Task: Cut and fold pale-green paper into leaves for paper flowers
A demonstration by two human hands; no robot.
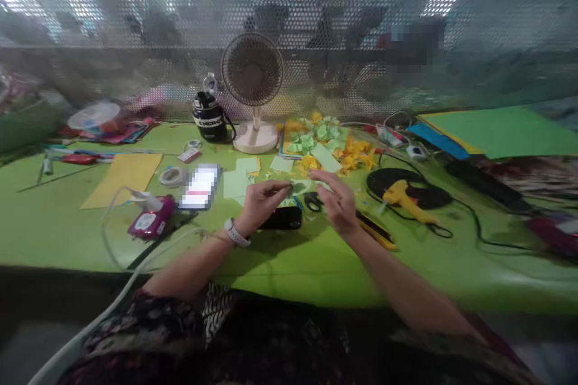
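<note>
My left hand [264,203], with a white band on its wrist, is closed, thumb and fingertips pinched together. A pale green piece of paper [300,186] shows right at its tips; whether it is gripped or lies behind them I cannot tell. Opposite, my right hand [336,200] is open, its fingers bent and apart, with a gap to the left. Under the left hand lies a black phone [289,218]. Black-handled scissors [312,201] are between the hands. A yellow-and-black cutter [377,231] lies beside my right wrist.
Folded green paper pieces [323,133] and yellow ones [359,153] are heaped behind the hands. A fan [255,137] and a dark bottle [210,120] stand at the back. A yellow glue gun [409,201] with its cord is right; tape [172,177] and a purple power adapter [153,219] are left.
</note>
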